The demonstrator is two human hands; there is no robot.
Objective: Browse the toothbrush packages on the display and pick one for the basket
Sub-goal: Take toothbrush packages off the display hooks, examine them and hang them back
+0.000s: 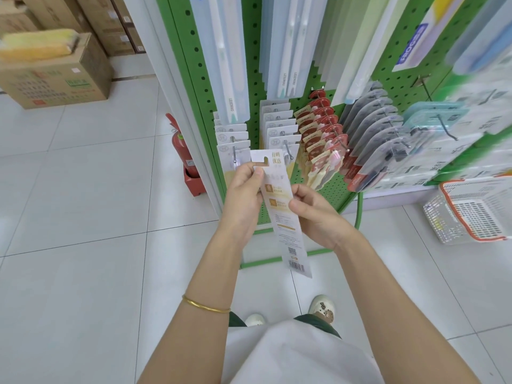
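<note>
I hold a long white toothbrush package (279,206) with gold print and a barcode at its lower end, its back side facing me. My left hand (243,195) pinches it near the hanging hole at the top. My right hand (315,214) pinches its right edge at mid-length. The package hangs in front of the green pegboard display (327,187), just below rows of similar white packages (279,128) on hooks. The white basket with an orange rim (471,212) sits on the floor to the right.
Red and cream packages (321,139), grey packages (371,134) and teal ones (435,115) hang on hooks to the right. A red fire extinguisher (182,151) stands left of the display. Cardboard boxes (55,73) sit at the far left on the white tiled floor.
</note>
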